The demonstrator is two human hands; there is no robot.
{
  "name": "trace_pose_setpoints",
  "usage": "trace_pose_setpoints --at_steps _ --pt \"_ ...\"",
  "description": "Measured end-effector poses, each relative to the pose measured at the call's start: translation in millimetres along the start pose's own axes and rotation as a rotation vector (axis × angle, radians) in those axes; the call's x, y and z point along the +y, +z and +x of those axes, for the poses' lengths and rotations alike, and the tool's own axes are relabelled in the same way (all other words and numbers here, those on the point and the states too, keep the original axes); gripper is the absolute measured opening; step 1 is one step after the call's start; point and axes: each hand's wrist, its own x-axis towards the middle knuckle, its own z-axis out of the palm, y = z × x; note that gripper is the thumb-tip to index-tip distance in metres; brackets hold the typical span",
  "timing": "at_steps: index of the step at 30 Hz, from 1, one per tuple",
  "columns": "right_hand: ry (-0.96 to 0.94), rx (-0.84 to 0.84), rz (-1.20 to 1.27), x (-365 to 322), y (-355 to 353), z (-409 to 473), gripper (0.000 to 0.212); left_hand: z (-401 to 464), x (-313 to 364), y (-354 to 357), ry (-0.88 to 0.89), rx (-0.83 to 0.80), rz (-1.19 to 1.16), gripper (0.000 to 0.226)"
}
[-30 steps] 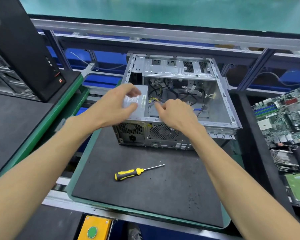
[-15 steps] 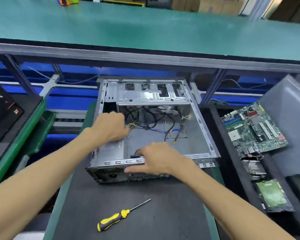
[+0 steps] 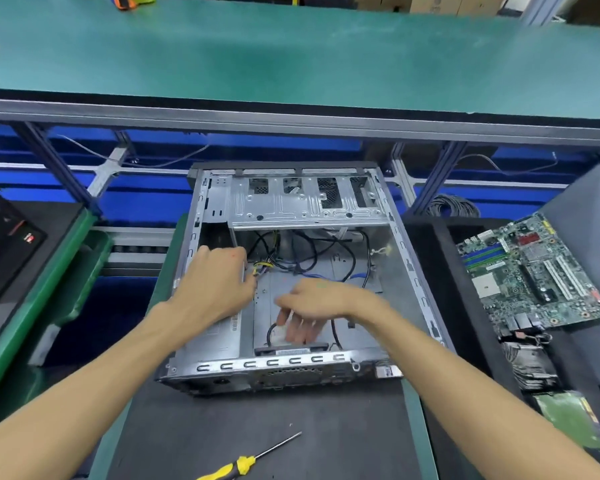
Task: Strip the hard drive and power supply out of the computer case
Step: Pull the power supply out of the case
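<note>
Grey sheet steel is framing the work: the open computer case (image 3: 400, 258) is lying on its side on a dark mat (image 3: 291, 427), and both bare hands are reaching into it. The left hand (image 3: 215, 285) is resting on top of the silver power supply (image 3: 219, 334), which is sitting in the case's near-left corner, fingers curled over its inner edge beside the yellow-and-black wire bundle (image 3: 262, 268). The right hand (image 3: 312, 306) is hanging over the case floor with fingers spread and pointing down, blurred, so I cannot tell whether it is pinching a cable or holding nothing. Just below its fingertips, a dark flat unit (image 3: 290, 350), possibly the hard drive, is lying against the near wall.

To do this step well, the left hand should be steadying the supply while the right is tracing each lead to its plug and pulling by the connector, not the wire. Loose black cables (image 3: 312, 251) are crossing the floor and could snag. A yellow-handled screwdriver (image 3: 243, 464) is lying on the mat, near the case.
</note>
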Motion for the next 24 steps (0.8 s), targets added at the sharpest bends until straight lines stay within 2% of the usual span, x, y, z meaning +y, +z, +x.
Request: trace_pose_setpoints --at_steps 1,2,3,4,7,10,12,17,24 --pt "0.020 0.091 0.078 -3.7 -5.7 15.9 0.042 -3.3 1.7 -1.0 -0.011 0.025 -0.012 0.024" --pt "0.006 0.231 0.016 -6.9 -9.6 33.9 0.034 -5.1 3.1 -2.0 -0.027 0.041 -0.027 0.024" --pt "-0.038 0.357 -0.136 -9.9 -10.3 50.8 0.029 -6.3 4.8 -3.3 -0.044 0.052 -0.047 0.023" --pt "-0.100 0.415 -0.288 -12.9 -7.5 65.0 0.030 -6.9 5.5 -4.4 -0.053 0.057 -0.074 0.023" --pt "-0.282 0.320 -0.639 -20.8 2.8 97.5 0.048 -8.6 7.1 -6.1 -0.069 0.090 -0.140 0.026" --pt "-0.296 0.328 -0.926 -25.4 -1.1 113.4 0.034 -9.0 6.5 -5.1 -0.090 0.092 -0.116 0.023" --pt "-0.360 0.374 -0.950 -19.9 -7.4 117.7 0.027 -7.9 5.3 -4.0 -0.094 0.080 -0.104 0.019" --pt "-0.503 0.485 -0.880 -8.5 -11.5 121.3 0.035 -6.2 7.5 -2.8 -0.094 0.103 -0.135 0.007" --pt "-0.638 0.494 -0.797 -7.5 -16.3 111.6 0.032 -6.6 6.2 0.2 -0.122 0.139 -0.210 0.009"
